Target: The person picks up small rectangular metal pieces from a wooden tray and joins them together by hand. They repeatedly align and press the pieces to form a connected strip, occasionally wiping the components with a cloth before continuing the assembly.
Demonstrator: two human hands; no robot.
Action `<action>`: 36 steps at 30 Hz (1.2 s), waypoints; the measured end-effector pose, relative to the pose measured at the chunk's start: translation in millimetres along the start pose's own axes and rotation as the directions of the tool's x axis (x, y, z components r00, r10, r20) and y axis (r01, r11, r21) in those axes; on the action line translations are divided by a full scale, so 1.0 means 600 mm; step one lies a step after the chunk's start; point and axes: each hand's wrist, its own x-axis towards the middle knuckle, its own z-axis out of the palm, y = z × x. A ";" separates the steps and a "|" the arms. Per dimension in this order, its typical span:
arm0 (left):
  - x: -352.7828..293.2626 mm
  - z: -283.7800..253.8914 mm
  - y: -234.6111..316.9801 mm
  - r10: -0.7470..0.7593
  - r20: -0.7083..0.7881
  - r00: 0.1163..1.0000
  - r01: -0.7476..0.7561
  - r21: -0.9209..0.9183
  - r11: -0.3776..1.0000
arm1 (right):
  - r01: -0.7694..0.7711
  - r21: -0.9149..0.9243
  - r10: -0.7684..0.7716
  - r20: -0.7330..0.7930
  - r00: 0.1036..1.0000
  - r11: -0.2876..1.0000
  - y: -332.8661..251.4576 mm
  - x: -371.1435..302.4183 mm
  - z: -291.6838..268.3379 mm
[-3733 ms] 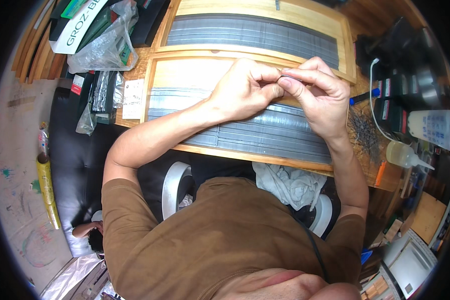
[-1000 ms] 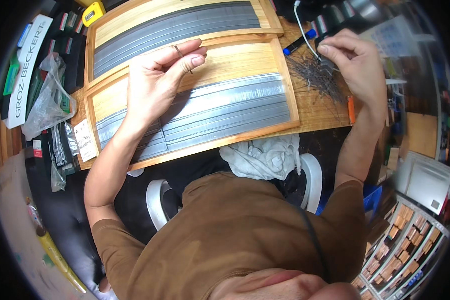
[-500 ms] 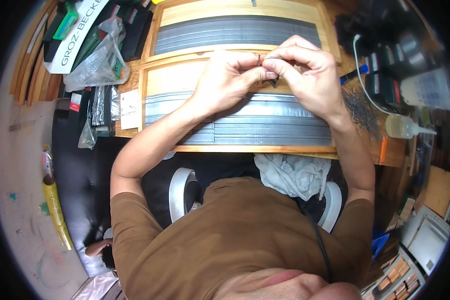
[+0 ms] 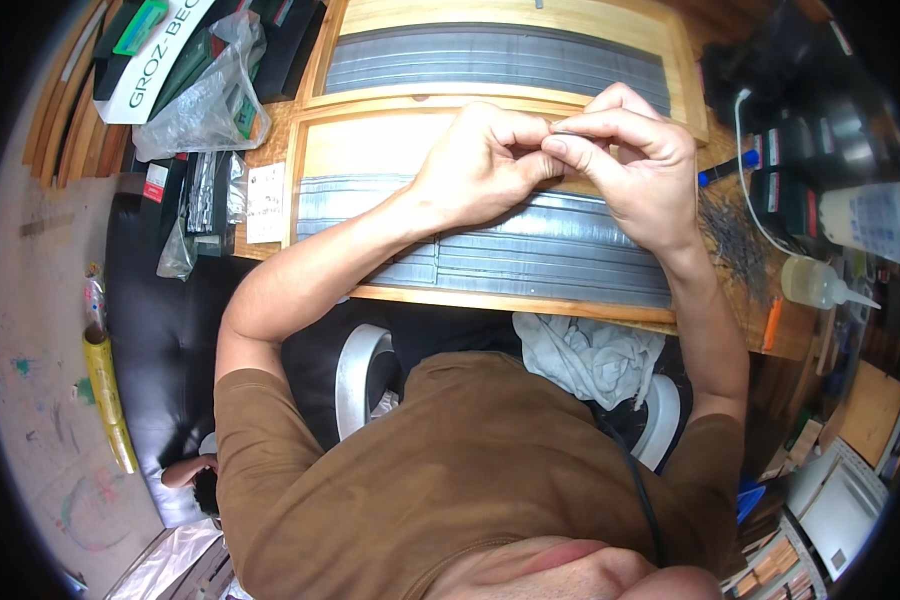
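1. Brown cotton of the shirt (image 4: 470, 450) nearest; beyond it, a crumpled white cloth (image 4: 590, 355) beside a pale chair arm (image 4: 355, 380).
2. Front wooden tray (image 4: 490, 302): dark grey strips (image 4: 540, 260) in rows, pale bare wood behind. Left forearm (image 4: 320, 255) crosses its left part, covering some rows from view.
3. Left hand (image 4: 490, 160) and right hand (image 4: 645, 165) meet over the tray's far half. Step in hand, as judged: close two-handed fingerwork on one thin dark piece (image 4: 570, 133).
4. Right thumb and forefinger nipped together on that piece, hardly any gap. Left thumb and forefinger drawn in near its end; cannot tell whether they grip anything. Piece so slight that handling would call for a light, exact pinch; the fingers themselves mask most of it.
5. Right of the tray: loose heap of thin dark pieces (image 4: 735, 235), orange stick (image 4: 772, 322), nozzled bottle (image 4: 810, 282). White cable (image 4: 742, 150) hangs over that side, an awkward snag for a reaching hand; blue-capped marker (image 4: 730, 168) close by.
6. Left: white card (image 4: 265, 203), clear plastic bag (image 4: 205, 110) over boxes.
7. Farthest: rear wooden tray (image 4: 685, 70), also strip-filled.
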 end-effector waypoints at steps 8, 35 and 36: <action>0.001 -0.009 0.009 -0.032 0.035 0.999 0.029 0.084 0.996 | 0.302 -0.222 -0.303 0.031 0.952 0.927 -0.007 0.004 0.000; -0.002 -0.003 0.018 -0.086 0.027 0.996 0.086 0.018 0.996 | -0.046 0.106 0.042 0.045 0.998 0.993 0.013 -0.002 -0.006; -0.002 -0.001 0.017 -0.072 0.014 0.997 0.072 -0.007 0.997 | -0.016 0.062 0.014 0.023 1.000 0.998 0.012 -0.003 -0.004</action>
